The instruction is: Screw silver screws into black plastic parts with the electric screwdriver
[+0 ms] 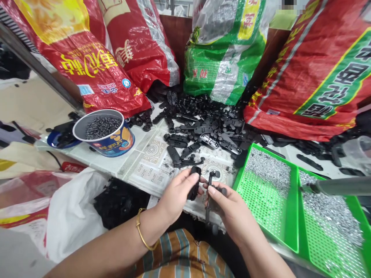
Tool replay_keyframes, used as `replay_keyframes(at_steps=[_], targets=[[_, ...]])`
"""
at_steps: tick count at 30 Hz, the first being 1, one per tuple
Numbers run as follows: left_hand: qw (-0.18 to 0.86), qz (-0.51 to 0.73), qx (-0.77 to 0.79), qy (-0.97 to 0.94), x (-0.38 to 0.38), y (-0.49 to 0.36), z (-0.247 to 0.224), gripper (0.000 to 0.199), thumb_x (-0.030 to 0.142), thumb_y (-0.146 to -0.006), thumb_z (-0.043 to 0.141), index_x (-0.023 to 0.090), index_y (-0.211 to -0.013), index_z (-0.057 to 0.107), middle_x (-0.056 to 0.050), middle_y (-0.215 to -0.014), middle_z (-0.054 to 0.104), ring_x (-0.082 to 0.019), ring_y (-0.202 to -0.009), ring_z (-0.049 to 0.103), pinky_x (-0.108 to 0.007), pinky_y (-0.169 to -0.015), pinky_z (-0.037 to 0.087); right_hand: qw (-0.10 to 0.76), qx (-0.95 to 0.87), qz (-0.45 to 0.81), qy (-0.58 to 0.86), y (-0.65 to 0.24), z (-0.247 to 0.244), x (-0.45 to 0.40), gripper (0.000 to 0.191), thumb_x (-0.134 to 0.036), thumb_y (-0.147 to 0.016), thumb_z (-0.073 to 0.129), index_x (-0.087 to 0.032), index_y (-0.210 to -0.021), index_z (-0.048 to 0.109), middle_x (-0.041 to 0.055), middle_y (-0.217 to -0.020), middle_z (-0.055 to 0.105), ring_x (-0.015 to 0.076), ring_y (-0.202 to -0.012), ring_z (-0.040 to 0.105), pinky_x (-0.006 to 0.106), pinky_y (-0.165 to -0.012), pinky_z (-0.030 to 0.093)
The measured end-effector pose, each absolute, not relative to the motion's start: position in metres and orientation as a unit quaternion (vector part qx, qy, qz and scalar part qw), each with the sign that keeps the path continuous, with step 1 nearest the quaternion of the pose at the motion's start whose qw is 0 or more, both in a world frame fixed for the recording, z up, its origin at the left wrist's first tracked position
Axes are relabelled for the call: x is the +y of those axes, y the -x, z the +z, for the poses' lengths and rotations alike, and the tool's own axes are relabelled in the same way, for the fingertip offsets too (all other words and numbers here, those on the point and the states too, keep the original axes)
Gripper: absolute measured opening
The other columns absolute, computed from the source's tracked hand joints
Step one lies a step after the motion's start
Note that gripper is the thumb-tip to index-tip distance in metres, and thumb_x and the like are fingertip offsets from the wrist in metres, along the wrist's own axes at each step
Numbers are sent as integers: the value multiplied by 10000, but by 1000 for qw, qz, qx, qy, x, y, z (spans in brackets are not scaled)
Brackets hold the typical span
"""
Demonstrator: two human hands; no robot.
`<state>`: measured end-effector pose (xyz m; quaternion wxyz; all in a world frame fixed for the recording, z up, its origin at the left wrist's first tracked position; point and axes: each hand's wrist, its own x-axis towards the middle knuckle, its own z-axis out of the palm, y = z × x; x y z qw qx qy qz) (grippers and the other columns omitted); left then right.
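Note:
My left hand (181, 189) is closed on an elongated black plastic housing (194, 184), thumb on top and fingers beneath. Just to its right, my right hand (227, 200) pinches a slim black plastic arm with rounded ends (208, 206); other dark bits show between these fingers, too crowded to make out. Both hands are close together above the front edge of the table, and the fingertips nearly meet. Beyond them lies a heap of loose black plastic parts (203, 127), with a few long housings nearest to me.
Green perforated trays (294, 216) of small shiny metal pieces stand at the right, a grey rod (342, 186) reaching over them. At the left is a blue tub (117, 143) of small dark pieces. Red sacks (95, 73) and a green sack (203, 73) line the back.

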<state>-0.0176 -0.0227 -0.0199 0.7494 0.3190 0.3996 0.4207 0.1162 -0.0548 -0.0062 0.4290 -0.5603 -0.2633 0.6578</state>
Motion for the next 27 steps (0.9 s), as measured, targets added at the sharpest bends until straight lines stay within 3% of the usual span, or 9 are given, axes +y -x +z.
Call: replay_keyframes(at_steps=[4, 14, 27], targets=[[806, 427, 347, -218, -29, 17, -21, 162, 267, -833, 511, 146, -911, 585, -54, -826, 632, -157, -744, 576, -273, -646, 427, 437, -243, 667, 552, -116, -4, -51, 258, -377, -654, 715, -171, -787, 635, -11, -663, 577, 84, -577, 498, 219, -600, 397], [802, 424, 347, -237, -31, 16, -24, 217, 194, -795, 577, 153, -1005, 612, -61, -976, 639, -164, -920, 547, -297, -838, 393, 441, -207, 672, 557, -112, -2, -42, 281, -356, -590, 765, -165, -749, 634, -25, -620, 578, 69, -548, 518, 203, -569, 415], [820, 392, 358, -215, -29, 16, -16, 224, 212, -754, 626, 126, -960, 608, -55, -856, 639, -129, -736, 549, -283, -719, 427, 413, -204, 715, 527, -120, -8, -41, 221, -334, -648, 735, -167, -740, 621, -34, -579, 570, 54, -519, 514, 180, -541, 402]])
